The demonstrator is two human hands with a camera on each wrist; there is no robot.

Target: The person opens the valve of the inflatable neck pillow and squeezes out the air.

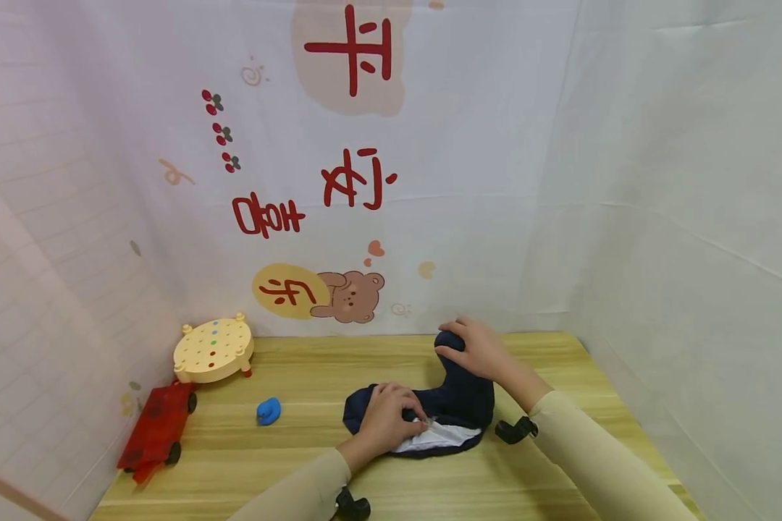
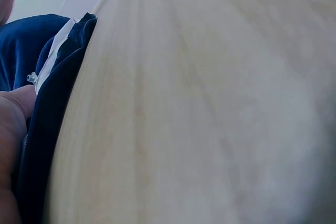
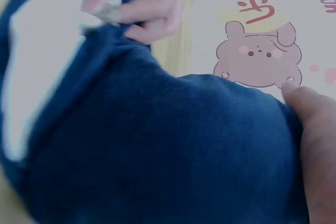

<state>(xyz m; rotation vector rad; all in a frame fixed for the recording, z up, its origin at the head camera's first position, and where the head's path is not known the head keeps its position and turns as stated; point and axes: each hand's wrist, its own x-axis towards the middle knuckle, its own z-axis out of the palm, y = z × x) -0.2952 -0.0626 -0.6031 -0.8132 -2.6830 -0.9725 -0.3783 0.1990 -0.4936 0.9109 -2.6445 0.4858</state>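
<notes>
A: What is sitting farthest left?
B: A red toy (image 1: 159, 427) with dark wheels is resting on the wooden table (image 1: 300, 362), and a cream round board (image 1: 195, 354) with stubby legs is standing just behind it.

A: And going right?
B: A small blue toy (image 1: 268, 411) is lying by itself, well apart from the hands.

A: Then the left hand (image 1: 387, 420)?
B: It is pinching a clear valve (image 2: 32, 77) between thumb and finger, at the white inner piece (image 1: 452, 436) showing through the opening of the navy pillow (image 1: 465, 398).

A: Where is that pillow lying?
B: Right of the table's middle, curving, with one end pointing left under the left hand and the other pointing toward the printed curtain (image 1: 476, 145).

A: And the right hand (image 1: 478, 351)?
B: It is gripping that far end, fingers and thumb curling round it.
</notes>
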